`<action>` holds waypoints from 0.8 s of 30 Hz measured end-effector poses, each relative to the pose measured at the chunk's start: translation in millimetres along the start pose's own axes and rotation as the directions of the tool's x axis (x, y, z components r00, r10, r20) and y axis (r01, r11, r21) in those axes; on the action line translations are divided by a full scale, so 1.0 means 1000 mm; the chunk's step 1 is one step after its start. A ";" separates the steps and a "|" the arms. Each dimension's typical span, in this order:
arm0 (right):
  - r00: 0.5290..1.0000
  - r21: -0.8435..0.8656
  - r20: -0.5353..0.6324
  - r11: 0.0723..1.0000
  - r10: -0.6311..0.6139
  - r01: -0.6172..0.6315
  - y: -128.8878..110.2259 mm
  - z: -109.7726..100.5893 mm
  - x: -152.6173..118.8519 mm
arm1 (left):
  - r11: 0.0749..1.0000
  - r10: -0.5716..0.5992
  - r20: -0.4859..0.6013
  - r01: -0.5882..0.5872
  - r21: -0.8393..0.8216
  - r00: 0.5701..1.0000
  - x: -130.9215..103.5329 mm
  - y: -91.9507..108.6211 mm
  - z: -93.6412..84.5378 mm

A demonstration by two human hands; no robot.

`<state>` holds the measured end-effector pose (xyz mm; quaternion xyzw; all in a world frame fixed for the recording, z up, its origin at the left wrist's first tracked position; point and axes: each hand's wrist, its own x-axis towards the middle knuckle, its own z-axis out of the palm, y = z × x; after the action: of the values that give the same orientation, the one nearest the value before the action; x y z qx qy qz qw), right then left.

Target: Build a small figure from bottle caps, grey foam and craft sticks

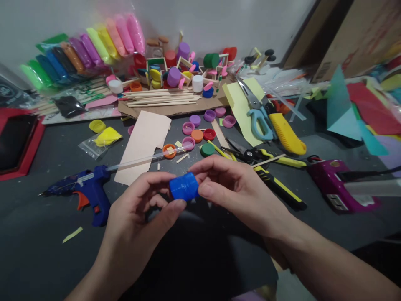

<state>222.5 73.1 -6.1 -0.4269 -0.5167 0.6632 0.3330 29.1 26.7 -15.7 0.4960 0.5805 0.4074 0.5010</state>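
Between my hands, above the dark tabletop (194,259), is a short blue cylinder that looks like two plastic bottle caps (184,187) set rim to rim. My left hand (138,219) grips its left end with the thumb below and the fingers behind. On its right end, the thumb and fingertips of my right hand (238,190) are closed. Beyond them lie loose bottle caps, among them a green cap (207,149), a red cap (209,134) and an orange cap (197,135). A blue glue gun (94,188) lies to the left, a long clear glue stick reaching out from its back.
Pliers (250,155), a black-yellow utility knife (280,188), scissors (260,123) and a yellow cutter (287,133) lie at right, with a magenta device (341,184) beyond. At the back are wooden sticks (163,98), cap-and-stick models (188,67) and bagged clay (90,48).
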 end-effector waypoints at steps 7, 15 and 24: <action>0.994 -0.058 0.017 0.993 -0.104 0.105 0.002 -0.001 0.000 | 0.990 -0.084 0.020 0.086 -0.111 0.996 0.006 0.002 -0.001; 0.992 -0.118 0.007 0.985 -0.124 0.124 0.004 -0.001 0.000 | 0.987 -0.092 -0.004 0.090 -0.135 0.996 0.006 0.003 0.000; 0.985 -0.137 -0.077 0.980 -0.153 0.141 -0.002 -0.001 -0.001 | 0.997 -0.072 -0.040 0.071 -0.033 0.997 0.008 0.003 -0.002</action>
<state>223.7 73.2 -3.9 -0.4371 -0.5742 0.5821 0.3748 28.0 34.8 -14.1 0.4585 0.6015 0.4085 0.5111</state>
